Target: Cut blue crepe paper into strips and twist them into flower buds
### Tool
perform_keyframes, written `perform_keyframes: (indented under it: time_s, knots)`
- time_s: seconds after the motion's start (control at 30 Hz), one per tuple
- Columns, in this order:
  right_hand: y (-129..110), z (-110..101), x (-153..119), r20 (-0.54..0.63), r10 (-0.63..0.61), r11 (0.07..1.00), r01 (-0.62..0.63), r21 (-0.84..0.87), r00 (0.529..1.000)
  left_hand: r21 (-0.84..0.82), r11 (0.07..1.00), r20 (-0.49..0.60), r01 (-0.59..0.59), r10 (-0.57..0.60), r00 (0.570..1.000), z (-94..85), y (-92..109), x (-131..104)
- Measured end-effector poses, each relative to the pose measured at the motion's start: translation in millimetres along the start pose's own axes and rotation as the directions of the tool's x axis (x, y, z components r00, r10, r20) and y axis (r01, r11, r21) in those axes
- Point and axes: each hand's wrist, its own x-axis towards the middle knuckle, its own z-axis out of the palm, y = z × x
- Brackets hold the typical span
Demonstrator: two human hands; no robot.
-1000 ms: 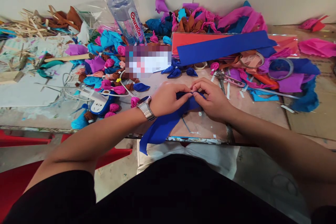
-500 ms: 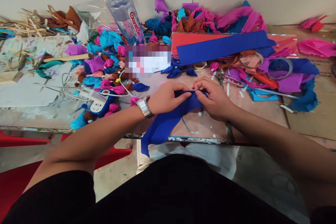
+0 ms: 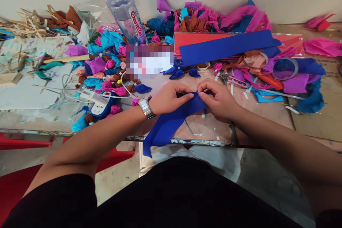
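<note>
A long dark-blue crepe paper strip (image 3: 168, 124) hangs from my two hands, its loose end drooping over the table's front edge. My left hand (image 3: 169, 98), with a metal watch at the wrist, pinches the strip's upper edge between thumb and fingers. Close beside it, my right hand (image 3: 216, 98) grips the same edge with thumb and forefinger. Just beyond the fingers lie several small twisted blue paper pieces (image 3: 176, 73). Farther back, a wide blue crepe strip (image 3: 227, 48) rests on a red paper pack (image 3: 203, 38).
A clear plastic bottle (image 3: 127, 17) stands at the back left, near a blue-and-white power strip (image 3: 100, 105) with cables. Scissors (image 3: 232, 79), tape rolls (image 3: 285, 69) and crumpled coloured paper (image 3: 301, 82) lie on the right. Wooden sticks (image 3: 29, 25) are heaped far left.
Both hands stay nearly in place on the blue strip. The right hand's fingers have shifted slightly along its top edge; the view has moved a little.
</note>
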Motion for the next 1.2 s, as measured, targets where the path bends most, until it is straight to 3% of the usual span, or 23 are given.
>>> perform_keyframes:
  time_s: [0.8, 0.97, 1.2]
  knots:
    - [-10.8, -6.3, 0.9, -0.018, -0.202, 0.967, 0.197, -0.162, 0.979, -0.072, 0.996, -0.030, -0.047, 0.045, 0.999, 2.9, -3.0, 0.0]
    - [-10.6, -4.3, 0.9, -0.033, -0.205, 0.967, 0.198, -0.161, 0.978, 0.016, 0.997, -0.085, -0.078, 0.080, 0.993, 4.5, -0.5, -1.8]
    - [-13.7, -1.6, -0.1, -0.077, -0.100, 0.990, 0.091, -0.104, 0.992, 0.174, 0.978, -0.134, -0.119, 0.143, 0.981, 7.0, 3.2, -5.9]
